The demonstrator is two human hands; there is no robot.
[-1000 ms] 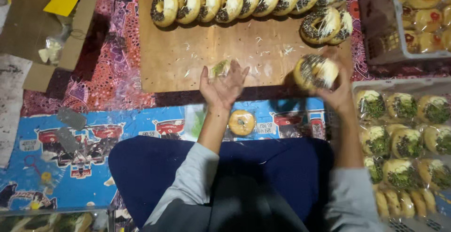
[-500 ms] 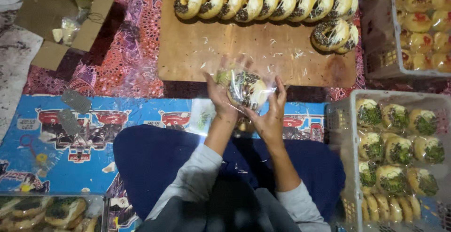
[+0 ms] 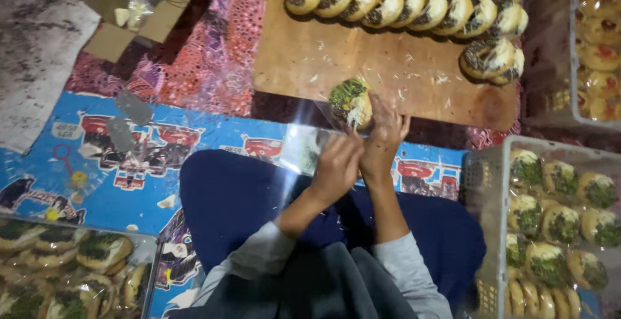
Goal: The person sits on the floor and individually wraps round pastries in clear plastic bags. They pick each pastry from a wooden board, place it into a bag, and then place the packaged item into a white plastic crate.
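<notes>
Both hands met over the lap, just short of the wooden board (image 3: 414,80). The right hand (image 3: 383,139) curled closed around a round bun (image 3: 351,102) with green topping, held at its fingertips; the left hand (image 3: 337,167), just beneath, seemed to pinch the thin clear plastic wrapper (image 3: 304,148), though glare blurred that grip. Sliding the soft bun in well called for a light hold, keeping the crinkly film taut and the crumbly topping unsmeared. Beyond the hands, glossy chocolate-topped buns (image 3: 414,2) lined the board's far edge.
</notes>
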